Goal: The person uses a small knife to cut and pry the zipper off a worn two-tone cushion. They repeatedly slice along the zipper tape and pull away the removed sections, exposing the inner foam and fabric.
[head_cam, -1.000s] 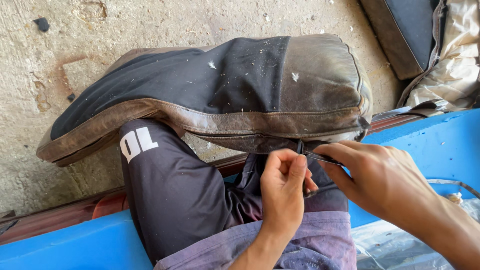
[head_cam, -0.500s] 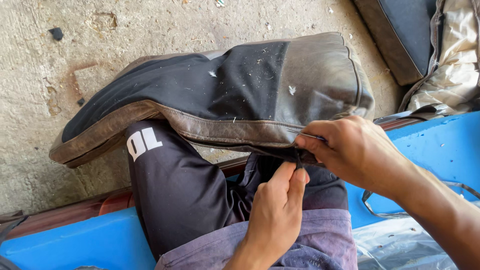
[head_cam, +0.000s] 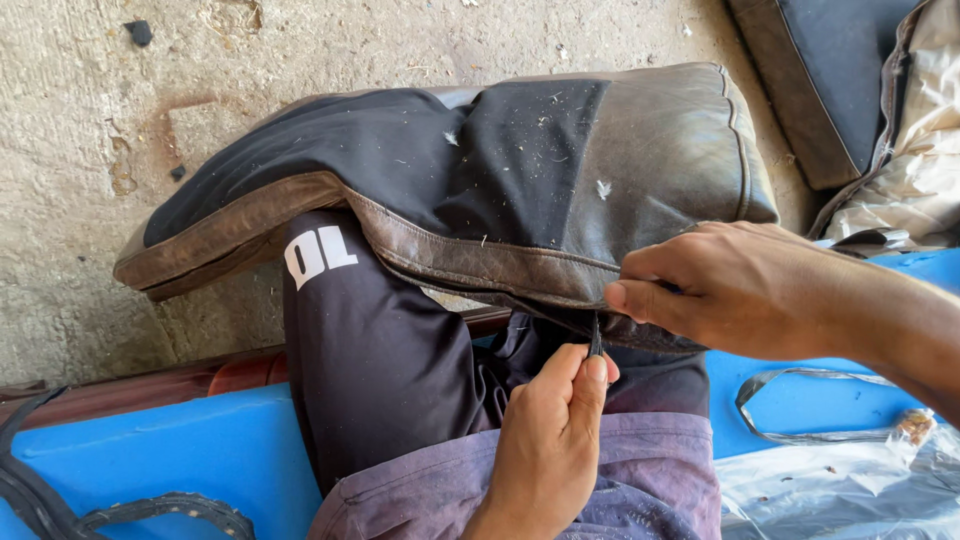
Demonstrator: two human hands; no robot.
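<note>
Rough concrete floor (head_cam: 80,150) (sunlit, stained)

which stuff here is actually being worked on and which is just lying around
In hand:
worn brown and black leather cushion
thin dark pull pinched by left hand
right hand gripping the cushion's edge

Lying about:
second dark cushion
black rubber strap
clear plastic sheet
grey looped strip

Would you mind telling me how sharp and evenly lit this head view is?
Head view: daylight, the concrete floor bright at left; cushion, left hand and right hand all sharp; shadow under the cushion's edge hides what the hands pinch.
</note>
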